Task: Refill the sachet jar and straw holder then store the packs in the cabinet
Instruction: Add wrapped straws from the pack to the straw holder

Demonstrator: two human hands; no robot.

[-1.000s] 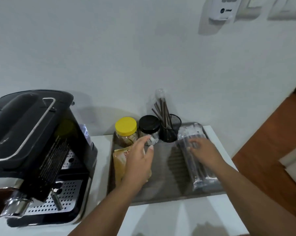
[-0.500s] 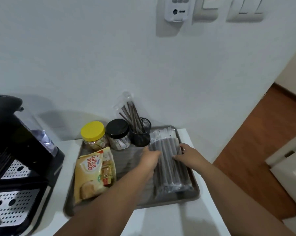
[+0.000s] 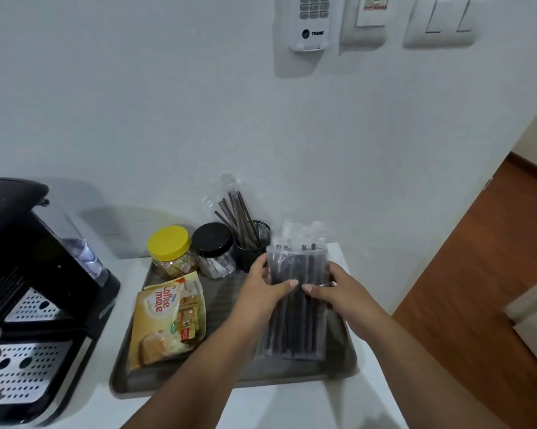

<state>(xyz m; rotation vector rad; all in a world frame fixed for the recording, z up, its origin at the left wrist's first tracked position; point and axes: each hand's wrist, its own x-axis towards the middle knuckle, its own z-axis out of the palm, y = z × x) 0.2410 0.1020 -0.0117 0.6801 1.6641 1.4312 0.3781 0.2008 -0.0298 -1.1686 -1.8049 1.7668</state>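
While both thumbs lay across the front of the straw pack point(image 3: 296, 292), nearly meeting at its middle, the remaining fingers curled round its two long edges, so that the left hand point(image 3: 265, 287) and the right hand point(image 3: 330, 289) each gripped the pack. Its upper end was raised off the tray point(image 3: 230, 377) and tilted toward the wall; whether its lower end touched the tray could not be told. A second before, the pack had lain flat on the tray under the right hand alone, while the left hand reached toward the jars; the left hand had since crossed over to join it. This change suggested that the straw refill was taken first, and that opening the pack was the next step.

Just behind the pack stood the mesh holder point(image 3: 253, 243), already containing a few wrapped straws. To its left stood the black-lidded jar point(image 3: 213, 250), with pale sachets inside, and the yellow-lidded jar point(image 3: 171, 252). The creamer bag point(image 3: 168, 317) lay untouched on the left of the tray. A coffee machine point(image 3: 29, 289) stood at far left. No cabinet was in view.
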